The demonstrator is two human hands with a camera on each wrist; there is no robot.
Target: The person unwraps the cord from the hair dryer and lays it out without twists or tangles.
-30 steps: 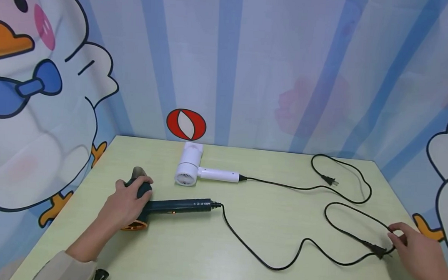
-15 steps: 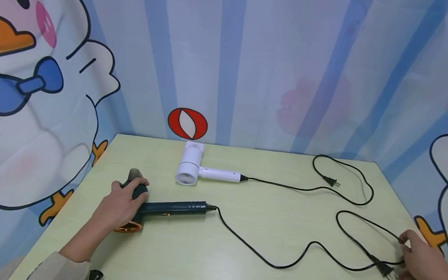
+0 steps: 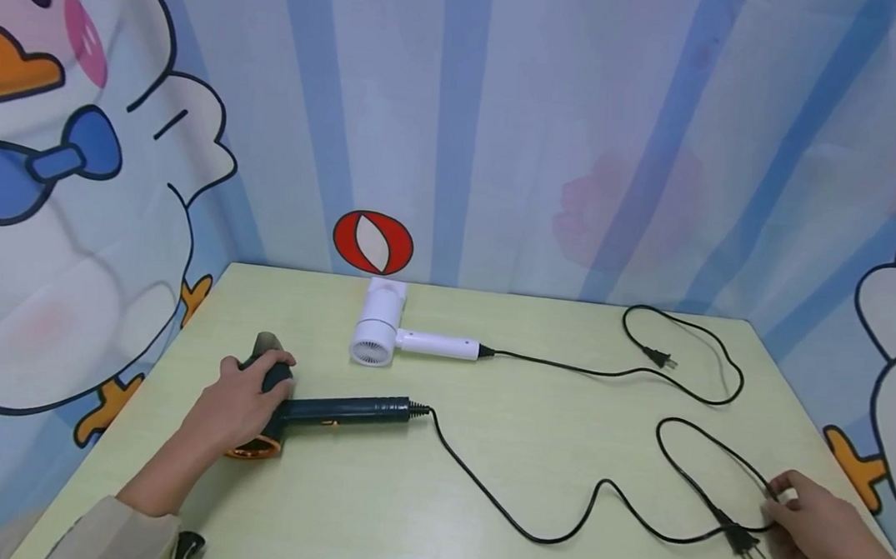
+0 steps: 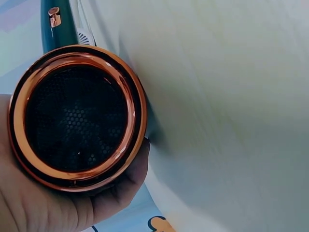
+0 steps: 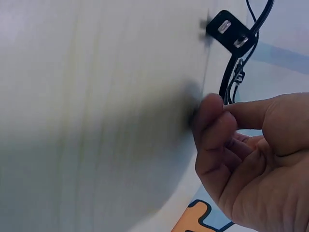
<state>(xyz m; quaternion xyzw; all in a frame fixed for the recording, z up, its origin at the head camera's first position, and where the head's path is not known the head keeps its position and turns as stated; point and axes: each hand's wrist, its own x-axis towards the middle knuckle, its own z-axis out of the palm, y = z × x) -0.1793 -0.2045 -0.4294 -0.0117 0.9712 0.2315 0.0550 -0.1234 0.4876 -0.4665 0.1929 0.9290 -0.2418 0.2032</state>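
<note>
A dark green hair dryer (image 3: 348,410) with a copper-coloured rim lies across the table's left front, handle pointing right. My left hand (image 3: 236,399) grips its head from above; in the left wrist view the copper ring (image 4: 137,104) and dark grille face the camera, with fingers curled round the housing. From the handle a black power cord (image 3: 508,516) winds right into a loop. My right hand (image 3: 820,521) pinches that cord between thumb and fingers, right beside the two-pin plug (image 3: 740,540). In the right wrist view the plug (image 5: 231,33) hangs just beyond the fingertips.
Behind lies a white hair dryer (image 3: 377,326), its cord (image 3: 564,368) running right to a plug (image 3: 658,357) inside a loop. The pale table (image 3: 523,449) meets a blue striped backdrop (image 3: 514,149) with cartoon ducks at its back and sides.
The dark hair dryer has slid slightly left under my left hand. My right hand has drawn the cord toward the front, and the plug has turned with its pins pointing toward the front.
</note>
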